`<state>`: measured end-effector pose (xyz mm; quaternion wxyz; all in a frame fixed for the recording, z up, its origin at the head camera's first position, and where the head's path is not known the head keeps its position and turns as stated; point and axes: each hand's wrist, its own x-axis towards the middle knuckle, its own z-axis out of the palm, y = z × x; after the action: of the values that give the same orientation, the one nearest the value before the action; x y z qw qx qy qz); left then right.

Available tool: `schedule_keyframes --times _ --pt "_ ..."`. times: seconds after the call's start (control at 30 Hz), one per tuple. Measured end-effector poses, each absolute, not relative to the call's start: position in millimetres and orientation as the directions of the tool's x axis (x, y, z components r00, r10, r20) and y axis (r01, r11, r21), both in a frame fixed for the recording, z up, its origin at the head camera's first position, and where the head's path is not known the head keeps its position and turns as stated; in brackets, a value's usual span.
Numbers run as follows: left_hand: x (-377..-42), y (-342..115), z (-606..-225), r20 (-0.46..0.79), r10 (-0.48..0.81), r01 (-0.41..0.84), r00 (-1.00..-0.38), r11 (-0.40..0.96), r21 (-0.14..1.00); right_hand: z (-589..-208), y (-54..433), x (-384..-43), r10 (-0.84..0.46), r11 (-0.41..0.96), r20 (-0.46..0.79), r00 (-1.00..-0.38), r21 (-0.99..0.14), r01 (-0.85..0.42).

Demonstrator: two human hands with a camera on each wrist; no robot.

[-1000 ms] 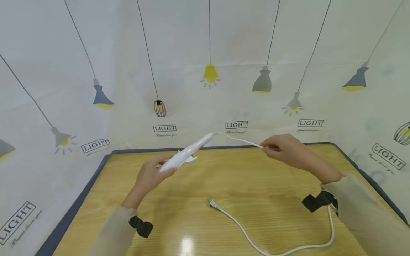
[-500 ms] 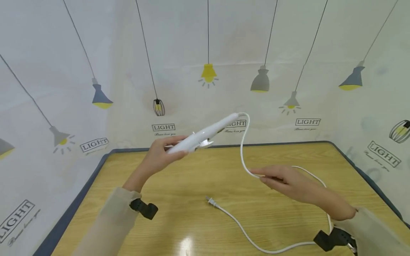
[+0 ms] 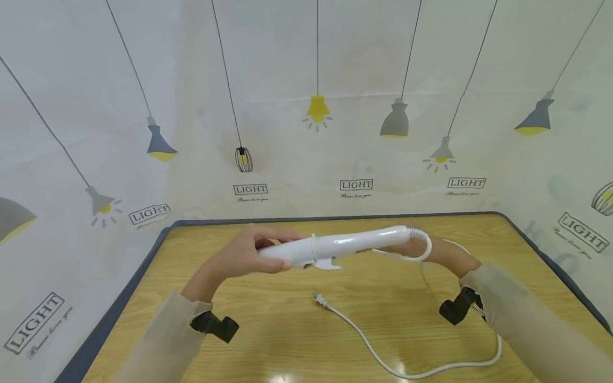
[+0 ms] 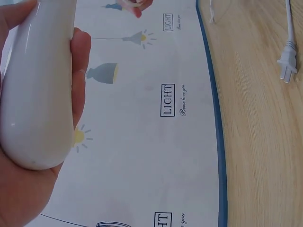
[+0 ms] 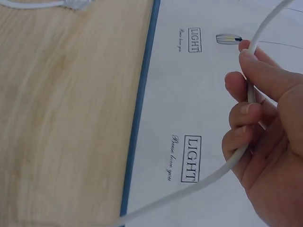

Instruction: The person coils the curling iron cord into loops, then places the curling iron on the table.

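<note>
My left hand (image 3: 239, 254) grips the wide end of a slim white corded appliance (image 3: 354, 243), shaped like a hair curler, with a small hooked lever (image 3: 325, 264) on its underside. It is held almost level above the table. In the left wrist view, thumb and fingers wrap its rounded butt. From its narrow right end the white cord (image 3: 426, 250) curves back into my right hand (image 5: 279, 161). The right wrist view shows the cord (image 5: 189, 187) running through those curled fingers, pinched near the thumb tip. In the head view the appliance hides most of that hand.
A two-pin plug (image 3: 320, 300) lies on the wooden table (image 3: 268, 314), its cord sweeping right in a wide curve. A dark blue border edges the tabletop, and a lamp-printed cloth (image 3: 287, 133) stands behind. Each wrist carries a black camera.
The appliance first rises, then lowers and swings from a slant to nearly level. My right hand dips, then moves in behind its narrow end, bending the cord into a loop.
</note>
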<state>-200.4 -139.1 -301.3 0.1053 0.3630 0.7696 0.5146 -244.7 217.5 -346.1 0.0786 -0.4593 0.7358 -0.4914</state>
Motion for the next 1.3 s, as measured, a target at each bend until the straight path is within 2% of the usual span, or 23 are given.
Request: schedule_keyframes --times 0.1,0.2,0.37,0.5,0.63,0.77,0.97,1.1,1.3 --pt "-196 -137 -303 0.203 0.705 0.463 -0.679 0.198 0.864 -334 221 -253 -0.754 0.139 0.3 -0.584 -0.796 -0.589" --pt "-194 -135 -307 0.192 0.74 0.468 -0.644 0.183 0.865 -318 224 -254 -0.722 0.323 0.206 -0.661 -0.744 -0.585" --pt "-195 -133 -317 0.158 0.78 0.479 -0.605 0.198 0.855 -298 230 -256 -0.664 0.471 0.141 -0.734 -0.684 -0.557" --pt "-196 -132 -326 0.119 0.773 0.467 -0.623 0.245 0.85 -280 230 -250 -0.613 0.554 0.118 -0.782 -0.641 -0.531" --pt "-197 -133 -332 0.085 0.728 0.435 -0.68 0.307 0.846 -266 228 -240 -0.584 0.596 0.152 -0.798 -0.587 -0.548" --pt "-199 -134 -338 0.069 0.663 0.406 -0.745 0.368 0.836 -259 226 -227 -0.578 0.61 0.206 -0.79 -0.534 -0.585" --pt "-205 -136 -344 0.109 0.549 0.391 -0.829 0.429 0.814 -259 223 -203 -0.571 0.597 0.315 -0.758 -0.475 -0.647" --pt "-207 -137 -346 0.122 0.454 0.338 -0.882 0.432 0.836 -266 219 -190 -0.592 0.542 0.364 -0.719 -0.48 -0.69" --pt "-209 -142 -344 0.154 0.38 0.299 -0.912 0.36 0.884 -288 215 -175 -0.634 0.416 0.407 -0.658 -0.539 -0.733"
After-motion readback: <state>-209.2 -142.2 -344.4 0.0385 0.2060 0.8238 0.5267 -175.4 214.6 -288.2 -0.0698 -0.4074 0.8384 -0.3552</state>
